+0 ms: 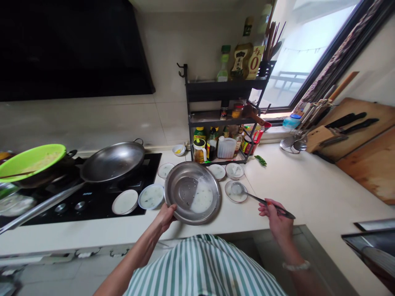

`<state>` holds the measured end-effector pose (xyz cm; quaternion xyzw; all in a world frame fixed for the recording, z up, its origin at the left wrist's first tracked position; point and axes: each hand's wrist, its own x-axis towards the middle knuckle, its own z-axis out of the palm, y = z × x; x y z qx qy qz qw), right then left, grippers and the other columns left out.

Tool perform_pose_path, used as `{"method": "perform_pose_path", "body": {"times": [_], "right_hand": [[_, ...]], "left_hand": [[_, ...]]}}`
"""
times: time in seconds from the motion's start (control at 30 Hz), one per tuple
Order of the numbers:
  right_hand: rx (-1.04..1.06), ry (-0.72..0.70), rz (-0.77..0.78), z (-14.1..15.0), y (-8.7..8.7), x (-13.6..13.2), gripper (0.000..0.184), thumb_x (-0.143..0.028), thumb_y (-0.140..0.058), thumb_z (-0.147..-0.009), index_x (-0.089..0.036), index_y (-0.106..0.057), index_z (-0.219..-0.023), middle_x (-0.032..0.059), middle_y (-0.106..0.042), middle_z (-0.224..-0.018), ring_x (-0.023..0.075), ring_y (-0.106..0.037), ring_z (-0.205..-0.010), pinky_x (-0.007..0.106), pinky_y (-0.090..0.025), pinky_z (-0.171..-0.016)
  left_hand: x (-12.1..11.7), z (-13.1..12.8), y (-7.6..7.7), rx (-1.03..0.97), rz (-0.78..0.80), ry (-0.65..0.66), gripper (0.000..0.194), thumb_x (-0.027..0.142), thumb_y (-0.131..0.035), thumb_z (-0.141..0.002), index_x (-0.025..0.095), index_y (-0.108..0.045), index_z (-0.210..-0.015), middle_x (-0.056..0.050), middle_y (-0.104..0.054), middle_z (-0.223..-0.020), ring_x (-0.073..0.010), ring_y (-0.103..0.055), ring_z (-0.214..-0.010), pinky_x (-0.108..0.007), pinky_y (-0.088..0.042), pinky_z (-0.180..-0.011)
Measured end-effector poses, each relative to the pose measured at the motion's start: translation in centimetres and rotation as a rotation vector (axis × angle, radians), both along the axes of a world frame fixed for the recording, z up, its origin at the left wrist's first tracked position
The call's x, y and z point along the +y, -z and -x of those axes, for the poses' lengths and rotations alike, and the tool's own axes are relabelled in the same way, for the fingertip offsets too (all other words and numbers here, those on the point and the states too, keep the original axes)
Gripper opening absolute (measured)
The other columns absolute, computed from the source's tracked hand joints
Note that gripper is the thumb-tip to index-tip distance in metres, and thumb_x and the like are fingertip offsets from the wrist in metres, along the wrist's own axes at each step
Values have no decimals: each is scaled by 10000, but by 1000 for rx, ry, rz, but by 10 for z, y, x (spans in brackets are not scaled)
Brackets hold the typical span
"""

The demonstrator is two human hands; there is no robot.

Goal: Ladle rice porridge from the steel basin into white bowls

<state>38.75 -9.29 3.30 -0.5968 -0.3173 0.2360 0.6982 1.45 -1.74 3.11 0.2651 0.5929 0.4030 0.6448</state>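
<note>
My left hand [167,216] grips the near left rim of a wide metal basin [182,187], which is tilted so that a whitish soup [203,197] pools on its right side. In my right hand [275,213] is the dark handle of a ladle [257,199]. The ladle's bowl rests in or just over a small bowl [242,199] of pale liquid, right of the basin. Behind the basin stand more small bowls, one [217,171] beside another [234,170]. Left of it are a bowl [151,197] with green bits, a white bowl [125,202] and a small one [165,170].
A wok [114,162] sits on the black stove [101,205], its long handle pointing towards me. Further left is a green strainer basket [33,162]. A black rack [226,85] holds bottles behind the bowls. A knife block [321,137] and cutting boards [370,139] stand on the right.
</note>
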Motion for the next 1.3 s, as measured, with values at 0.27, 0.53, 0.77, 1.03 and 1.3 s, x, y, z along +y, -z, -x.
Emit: {"method": "perform_pose_path", "body": {"times": [0.27,0.53,0.77,1.03,1.3], "right_hand": [[-607,-211,-60,-5,-4,-24,213,-295,-521,-938,-208,-685,-1043,51,-702,-855,159,-669,-616,305,-602,-555],[-741,-329,-142,-8,3,-28,227,-249,-542,-913,-229,-714,-1060,99,-715,-1039,205,-716,-818,304,-620,-625],[-76,7,-31,15,3,-3,286,-416,-630,-869,-159,-641,-995,70,-722,-744,188,-677,-597,307,-580,-519],[-280,-424,12,73,6,29,331,-474,-552,-899,-180,-671,-993,54,-704,-698,177,-662,-562,300,-578,-503],[-376,-480,20,86,30,42,325,-478,-553,-880,-200,-688,-979,66,-715,-745,184,-665,-582,314,-584,-542]], "left_hand": [[1,2,3,27,16,-15,260,25,-521,-780,140,-515,-1014,-38,-677,-699,-164,-650,-560,-336,-565,-588],[2,3,9,11,18,-11,253,34,-553,-759,143,-524,-984,-39,-677,-696,-167,-655,-570,-333,-565,-585],[1,-1,1,5,9,0,263,7,-518,-753,128,-529,-986,-47,-684,-692,-178,-667,-606,-342,-577,-590],[0,-1,0,-6,6,13,300,18,-527,-739,113,-531,-1024,-43,-673,-662,-173,-641,-555,-360,-574,-586],[1,-2,1,21,-2,6,288,10,-495,-761,134,-492,-1021,-21,-652,-649,-156,-615,-513,-346,-562,-564]]}}
